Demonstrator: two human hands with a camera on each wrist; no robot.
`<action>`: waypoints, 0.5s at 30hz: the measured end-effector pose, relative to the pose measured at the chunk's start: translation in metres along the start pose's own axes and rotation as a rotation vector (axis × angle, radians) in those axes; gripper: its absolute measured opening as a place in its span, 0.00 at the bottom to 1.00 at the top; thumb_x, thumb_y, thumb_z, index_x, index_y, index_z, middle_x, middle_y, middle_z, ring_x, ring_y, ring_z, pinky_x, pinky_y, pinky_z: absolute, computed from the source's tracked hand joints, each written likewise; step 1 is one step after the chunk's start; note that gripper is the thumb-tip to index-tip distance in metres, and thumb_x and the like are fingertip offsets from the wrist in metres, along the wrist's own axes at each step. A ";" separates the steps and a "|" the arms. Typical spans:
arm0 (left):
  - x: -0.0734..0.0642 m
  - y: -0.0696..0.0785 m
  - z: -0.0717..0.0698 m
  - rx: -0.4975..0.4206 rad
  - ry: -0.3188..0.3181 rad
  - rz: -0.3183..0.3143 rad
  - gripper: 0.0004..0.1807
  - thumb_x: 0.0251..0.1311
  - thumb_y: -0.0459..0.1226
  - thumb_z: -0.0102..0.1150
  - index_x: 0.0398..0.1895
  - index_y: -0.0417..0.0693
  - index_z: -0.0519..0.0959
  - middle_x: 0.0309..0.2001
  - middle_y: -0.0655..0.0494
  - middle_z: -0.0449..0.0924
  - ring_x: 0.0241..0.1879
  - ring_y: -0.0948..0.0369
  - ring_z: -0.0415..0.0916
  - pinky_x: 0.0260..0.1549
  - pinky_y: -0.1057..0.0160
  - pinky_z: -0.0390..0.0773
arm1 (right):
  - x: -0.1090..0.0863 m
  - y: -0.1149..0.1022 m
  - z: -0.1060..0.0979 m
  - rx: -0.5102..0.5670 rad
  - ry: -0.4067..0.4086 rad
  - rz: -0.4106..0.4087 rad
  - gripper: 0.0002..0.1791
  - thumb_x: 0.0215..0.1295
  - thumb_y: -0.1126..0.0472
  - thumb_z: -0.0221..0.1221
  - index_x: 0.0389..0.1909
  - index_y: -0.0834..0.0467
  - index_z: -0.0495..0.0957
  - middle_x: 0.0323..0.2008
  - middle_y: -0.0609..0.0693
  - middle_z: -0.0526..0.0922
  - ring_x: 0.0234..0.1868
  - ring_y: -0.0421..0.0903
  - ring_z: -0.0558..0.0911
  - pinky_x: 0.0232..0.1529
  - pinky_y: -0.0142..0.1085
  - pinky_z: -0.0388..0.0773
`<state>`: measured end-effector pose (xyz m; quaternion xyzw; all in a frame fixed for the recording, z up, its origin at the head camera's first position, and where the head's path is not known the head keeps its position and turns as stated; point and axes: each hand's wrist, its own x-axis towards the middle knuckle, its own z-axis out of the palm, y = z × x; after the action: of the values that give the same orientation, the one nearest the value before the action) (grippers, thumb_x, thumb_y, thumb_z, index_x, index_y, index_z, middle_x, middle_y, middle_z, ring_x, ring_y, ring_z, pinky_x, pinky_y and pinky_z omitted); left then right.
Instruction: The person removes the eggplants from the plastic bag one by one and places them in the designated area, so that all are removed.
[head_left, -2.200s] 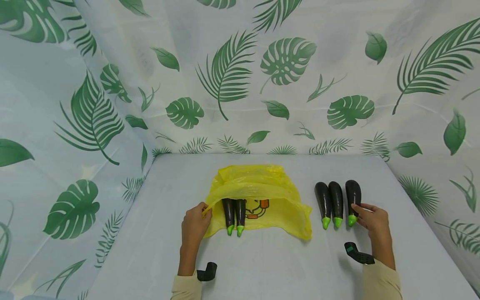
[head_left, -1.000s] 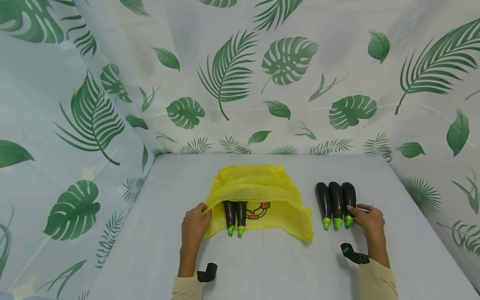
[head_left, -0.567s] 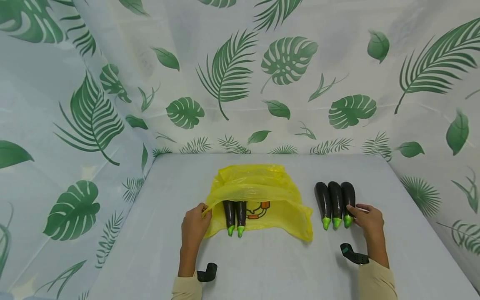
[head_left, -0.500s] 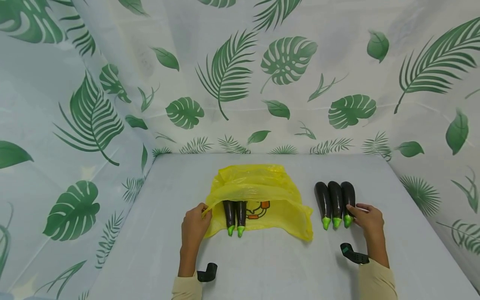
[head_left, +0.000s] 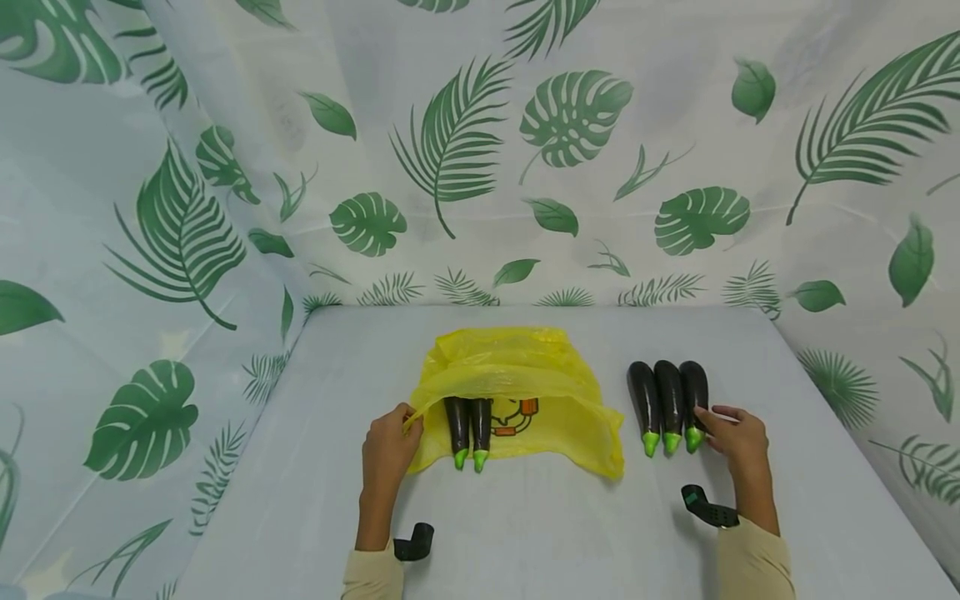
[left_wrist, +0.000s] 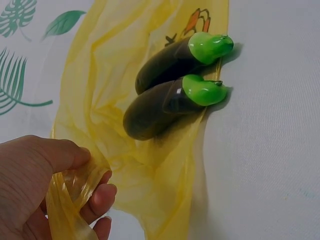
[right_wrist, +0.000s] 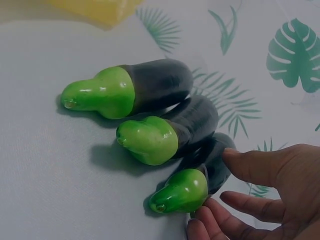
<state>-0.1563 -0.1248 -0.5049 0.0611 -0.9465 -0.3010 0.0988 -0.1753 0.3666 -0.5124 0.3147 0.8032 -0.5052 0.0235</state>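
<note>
Hands at the yellow bag (head_left: 525, 392) and aubergines
Left hand (head_left: 388, 446) pinches the bag's rim; right hand (head_left: 735, 437), fingers relaxed, touches the aubergine (head_left: 693, 392) farthest from the bag.

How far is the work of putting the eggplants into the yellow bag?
Done: two eggplants lie in the yellow bag, stems poking out of its mouth. In hand: the left hand pinches the bag's edge, holding it open; the right hand touches the rightmost eggplant without gripping it. Left: three eggplants lie side by side on the table, outside the bag.
</note>
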 end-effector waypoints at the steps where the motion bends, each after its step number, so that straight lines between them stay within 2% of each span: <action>1: 0.000 0.000 0.000 0.000 -0.001 0.000 0.09 0.61 0.39 0.62 0.40 0.44 0.83 0.34 0.51 0.86 0.21 0.62 0.68 0.20 0.65 0.67 | 0.000 0.000 0.000 -0.001 -0.002 0.000 0.39 0.67 0.49 0.57 0.68 0.71 0.60 0.62 0.72 0.67 0.30 0.34 0.76 0.28 0.25 0.77; 8: 0.000 0.000 0.000 -0.003 -0.007 0.001 0.09 0.61 0.39 0.61 0.41 0.44 0.83 0.33 0.51 0.85 0.20 0.62 0.65 0.19 0.65 0.64 | -0.001 0.001 -0.002 -0.007 -0.005 0.004 0.40 0.66 0.47 0.58 0.68 0.71 0.60 0.63 0.71 0.67 0.31 0.34 0.75 0.29 0.26 0.78; 15: 0.001 -0.001 0.001 0.000 0.000 0.004 0.09 0.61 0.39 0.61 0.40 0.44 0.83 0.33 0.51 0.85 0.21 0.62 0.67 0.20 0.65 0.66 | -0.001 0.001 -0.002 -0.009 0.002 0.012 0.40 0.66 0.45 0.57 0.69 0.69 0.60 0.59 0.70 0.71 0.35 0.39 0.78 0.28 0.26 0.78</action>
<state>-0.1570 -0.1256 -0.5064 0.0592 -0.9466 -0.3009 0.0995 -0.1732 0.3675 -0.5120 0.3200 0.8036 -0.5011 0.0270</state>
